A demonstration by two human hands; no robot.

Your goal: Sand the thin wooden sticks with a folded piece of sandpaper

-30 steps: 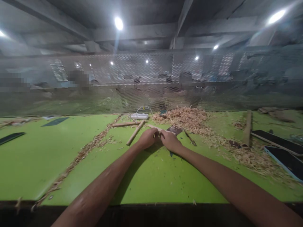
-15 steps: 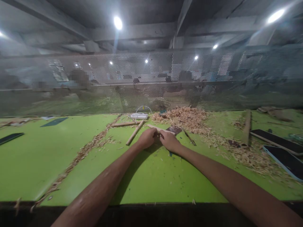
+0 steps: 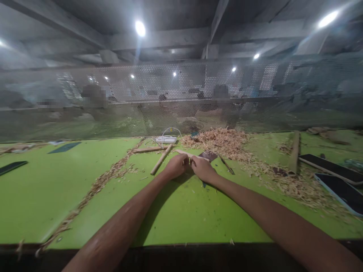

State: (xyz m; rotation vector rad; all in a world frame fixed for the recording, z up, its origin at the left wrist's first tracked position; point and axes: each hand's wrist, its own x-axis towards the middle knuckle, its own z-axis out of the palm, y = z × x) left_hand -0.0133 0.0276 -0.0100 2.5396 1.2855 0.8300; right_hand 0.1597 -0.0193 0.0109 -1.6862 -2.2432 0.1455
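Note:
My left hand (image 3: 177, 166) and my right hand (image 3: 202, 169) are close together over the middle of the green table (image 3: 181, 215). Both have curled fingers that nearly meet; whatever is pinched between them is too small or hidden to make out. A pale wooden stick (image 3: 183, 152) lies just beyond, partly covered by the hands; I cannot tell whether they touch it. Behind my right hand is a dark brown flat piece (image 3: 209, 155), with a thin dark tool (image 3: 227, 165) to its right. Another wooden stick (image 3: 161, 160) rests left of my left hand.
Wood shavings (image 3: 222, 139) are heaped at the back, and more trail to both sides. A white device with a cable (image 3: 166, 139) stands near the perforated screen (image 3: 176, 113). On the right lie a bamboo-like piece (image 3: 295, 153) and two phones (image 3: 330, 166) (image 3: 342, 192).
The view has shifted very slightly. Both hands keep the same curled pose and place, and nothing on the table has visibly moved.

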